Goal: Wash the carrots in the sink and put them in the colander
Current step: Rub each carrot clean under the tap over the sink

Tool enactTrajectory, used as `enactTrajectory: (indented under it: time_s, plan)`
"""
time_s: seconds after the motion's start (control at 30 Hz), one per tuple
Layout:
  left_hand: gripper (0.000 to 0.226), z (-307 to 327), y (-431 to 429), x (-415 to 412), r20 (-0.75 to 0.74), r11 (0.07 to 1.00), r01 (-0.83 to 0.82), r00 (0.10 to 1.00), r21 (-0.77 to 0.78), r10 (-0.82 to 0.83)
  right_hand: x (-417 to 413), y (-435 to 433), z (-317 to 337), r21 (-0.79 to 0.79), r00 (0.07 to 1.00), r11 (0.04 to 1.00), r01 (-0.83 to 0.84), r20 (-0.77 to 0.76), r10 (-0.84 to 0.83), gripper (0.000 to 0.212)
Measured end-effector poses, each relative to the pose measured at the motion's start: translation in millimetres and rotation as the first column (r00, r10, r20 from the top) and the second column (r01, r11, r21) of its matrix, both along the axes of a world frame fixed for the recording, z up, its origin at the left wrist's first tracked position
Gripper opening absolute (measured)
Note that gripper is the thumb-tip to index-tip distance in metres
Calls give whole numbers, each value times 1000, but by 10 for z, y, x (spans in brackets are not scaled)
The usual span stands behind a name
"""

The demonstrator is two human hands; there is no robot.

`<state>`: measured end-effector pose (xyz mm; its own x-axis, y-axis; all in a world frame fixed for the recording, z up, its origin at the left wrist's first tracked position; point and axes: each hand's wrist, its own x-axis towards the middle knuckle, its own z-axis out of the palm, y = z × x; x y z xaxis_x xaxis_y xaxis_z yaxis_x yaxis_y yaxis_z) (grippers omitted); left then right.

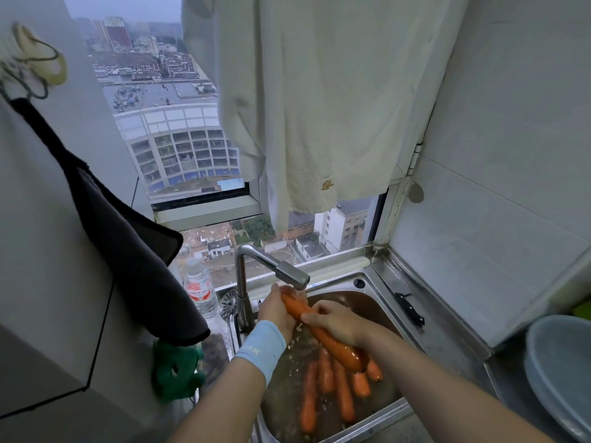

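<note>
A long orange carrot (332, 343) is held slanted over the steel sink (377, 284), its thin end under the faucet spout (292, 275) where water runs. My left hand (275, 310) grips the thin upper end from the left. My right hand (335, 321) wraps its fingers round the carrot's middle. Several more carrots (329, 388) lie in the water at the bottom of the sink. A pale blue-grey colander (559, 372) sits on the counter at the far right, partly cut off by the frame.
A black-handled knife (411, 310) lies on the sink's right ledge. A water bottle (200, 287) and a sink strainer (228, 302) stand left of the faucet. A dark cloth (128, 244) and a green sponge (176, 370) hang at left. A white garment (319, 100) hangs over the window.
</note>
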<state>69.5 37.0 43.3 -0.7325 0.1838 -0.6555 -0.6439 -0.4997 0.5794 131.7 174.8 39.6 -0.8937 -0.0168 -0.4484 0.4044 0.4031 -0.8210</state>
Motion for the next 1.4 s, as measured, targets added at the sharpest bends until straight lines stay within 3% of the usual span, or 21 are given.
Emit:
enactTrajectory:
  time_s: [0.1, 0.2, 0.27, 0.4, 0.53, 0.63, 0.73, 0.87, 1.0, 1.1, 1.23, 1.4]
  plan:
    - [21, -101, 17, 27, -108, 997, 69, 991, -44, -74, -8, -22, -18, 127, 997, 992, -12, -79, 23, 34]
    - [41, -165, 85, 106, -128, 938, 217, 957, -272, -259, -14, -83, -41, 157, 994, 987, -22, -106, 39, 26]
    - [45, -194, 112, 116, -108, 873, 232, 946, -429, -305, -1, -130, -21, 201, 989, 979, -31, -135, 59, 17]
    - [29, -142, 73, -16, -98, 802, 107, 975, -587, -201, -16, -255, -49, 352, 974, 932, -80, -174, 149, 44]
    - [47, -70, -42, -118, -79, 876, 0, 996, -483, -44, -81, -367, -91, 402, 966, 913, -76, -197, 167, 65]
    - [54, -62, -93, -114, -95, 924, 0, 995, -381, -39, -138, -304, -102, 300, 977, 952, -55, -180, 113, 53]
    - [32, -123, -102, -65, -179, 947, 101, 970, -305, -161, -151, -213, -116, 101, 986, 995, 4, -166, 13, 35]
    - [19, -258, -53, 12, -328, 874, 213, 867, -437, -376, -153, -149, -132, -48, 992, 997, 54, -110, -59, 22]
    - [25, -133, -43, 53, -303, 785, 159, 862, -599, -406, -143, -142, -163, -115, 999, 993, 39, -30, -42, 33]
    - [36, -81, 0, 30, -280, 790, 89, 906, -606, -317, -159, -172, -197, -152, 998, 987, 53, -31, -59, 41]
    - [57, -121, -25, -43, -240, 864, 93, 941, -496, -239, -141, -152, -157, -195, 995, 977, 88, -17, -93, 37]
    - [21, -80, -17, 78, -348, 949, 235, 889, -208, -297, -114, -59, -117, -295, 981, 936, 193, 82, -176, 49]
